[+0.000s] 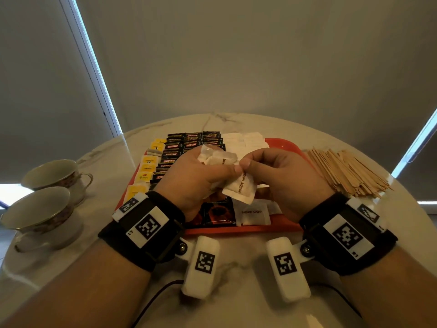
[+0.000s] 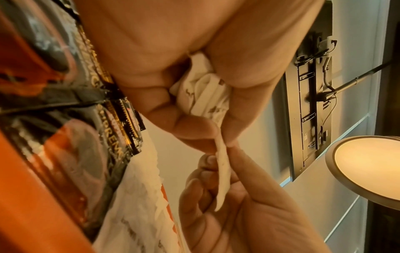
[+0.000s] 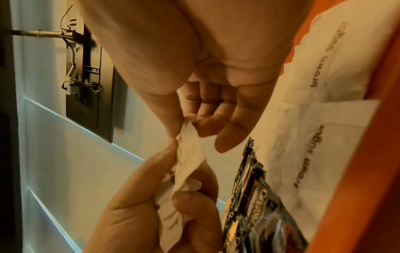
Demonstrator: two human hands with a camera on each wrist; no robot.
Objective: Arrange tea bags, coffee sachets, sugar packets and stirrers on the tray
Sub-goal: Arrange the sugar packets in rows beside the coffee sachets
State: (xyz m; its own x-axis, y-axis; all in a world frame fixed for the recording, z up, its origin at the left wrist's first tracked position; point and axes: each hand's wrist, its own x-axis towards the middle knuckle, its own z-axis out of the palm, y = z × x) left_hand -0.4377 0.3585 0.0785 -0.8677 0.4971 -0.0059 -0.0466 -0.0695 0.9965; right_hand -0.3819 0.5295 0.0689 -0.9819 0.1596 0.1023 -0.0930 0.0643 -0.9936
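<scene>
Above the orange tray (image 1: 238, 230), my left hand (image 1: 196, 176) grips a bunch of white brown sugar packets (image 1: 216, 157). My right hand (image 1: 281, 178) pinches one brown sugar packet (image 1: 240, 189) between thumb and forefinger, at the edge of that bunch. In the left wrist view the pinched packet (image 2: 223, 172) hangs edge-on between both hands. On the tray lie rows of black coffee sachets (image 1: 186, 144), yellow tea bags (image 1: 147, 166), white packets (image 1: 246, 139), a large black sachet (image 1: 216, 213) and more brown sugar packets (image 1: 253, 213).
A heap of wooden stirrers (image 1: 347, 175) lies on the marble table (image 1: 236, 268) right of the tray. Two teacups (image 1: 37, 209) stand at the left. A dark cable (image 1: 153, 301) runs along the near table edge.
</scene>
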